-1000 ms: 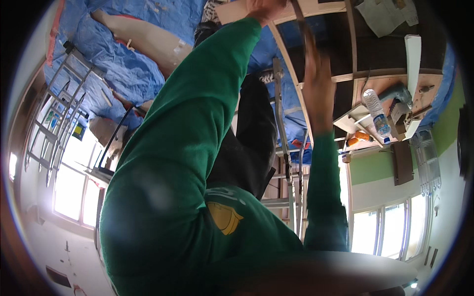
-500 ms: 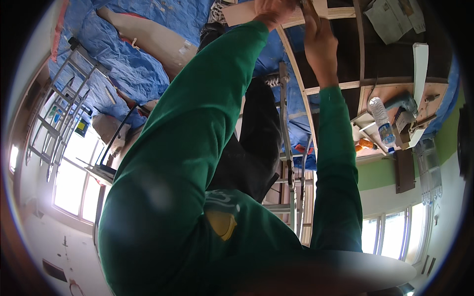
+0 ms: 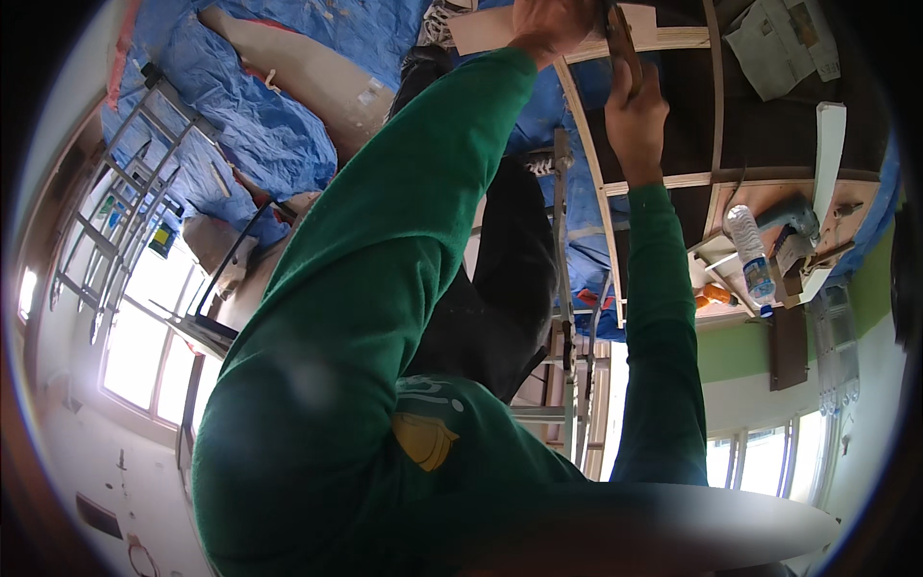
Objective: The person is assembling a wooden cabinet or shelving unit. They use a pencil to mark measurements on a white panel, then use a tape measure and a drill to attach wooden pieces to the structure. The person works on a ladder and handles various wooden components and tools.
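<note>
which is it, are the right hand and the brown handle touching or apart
Touching. The head view shows it: the right hand is wrapped around the lower end of the brown handle.

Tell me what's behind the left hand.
Behind the left hand, part of a pale board shows; whatever the hand and green sleeve cover can't be seen.

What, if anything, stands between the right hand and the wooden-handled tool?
Nothing visible: the right hand grips the wooden-handled tool directly. The left hand is close to the tool's upper part, at the picture's top edge; whether they touch, I can't tell.
</note>
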Action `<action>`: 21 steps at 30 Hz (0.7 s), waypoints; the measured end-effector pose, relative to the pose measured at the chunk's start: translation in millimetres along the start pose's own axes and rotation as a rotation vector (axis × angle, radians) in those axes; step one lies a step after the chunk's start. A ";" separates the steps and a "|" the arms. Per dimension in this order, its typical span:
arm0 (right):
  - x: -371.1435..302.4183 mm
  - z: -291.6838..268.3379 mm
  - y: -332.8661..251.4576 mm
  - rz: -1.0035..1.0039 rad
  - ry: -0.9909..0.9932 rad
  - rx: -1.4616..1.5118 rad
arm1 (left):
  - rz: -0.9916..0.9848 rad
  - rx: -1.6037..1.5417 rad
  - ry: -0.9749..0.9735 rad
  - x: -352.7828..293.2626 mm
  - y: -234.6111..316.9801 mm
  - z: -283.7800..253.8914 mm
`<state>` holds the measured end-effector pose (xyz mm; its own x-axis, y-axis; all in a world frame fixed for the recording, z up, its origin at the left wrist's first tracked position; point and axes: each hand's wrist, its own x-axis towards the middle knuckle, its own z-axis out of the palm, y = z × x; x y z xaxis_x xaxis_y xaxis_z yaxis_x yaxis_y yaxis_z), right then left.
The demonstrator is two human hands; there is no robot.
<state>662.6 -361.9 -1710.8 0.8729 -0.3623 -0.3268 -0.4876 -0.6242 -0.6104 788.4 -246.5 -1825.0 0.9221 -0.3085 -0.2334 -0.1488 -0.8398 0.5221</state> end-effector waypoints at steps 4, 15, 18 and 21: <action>17.0 -2.5 -21.8 -0.020 0.002 0.122 | 0.010 0.014 -0.016 5.1 -2.5 -6.0; 12.0 -10.3 -49.2 0.080 -0.016 0.055 | 0.203 0.085 -0.056 13.4 -21.0 -4.7; -48.9 -67.5 -79.1 0.190 -0.155 0.030 | 0.191 0.145 0.005 25.5 -24.9 4.3; -150.0 -151.8 -106.2 0.479 -0.332 -0.038 | 0.068 0.040 0.041 19.8 -22.6 -3.6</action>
<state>580.8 -346.3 -1487.4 0.5103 -0.3778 -0.7726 -0.8244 -0.4705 -0.3145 811.3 -232.0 -1838.4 0.9231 -0.3474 -0.1649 -0.2246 -0.8352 0.5020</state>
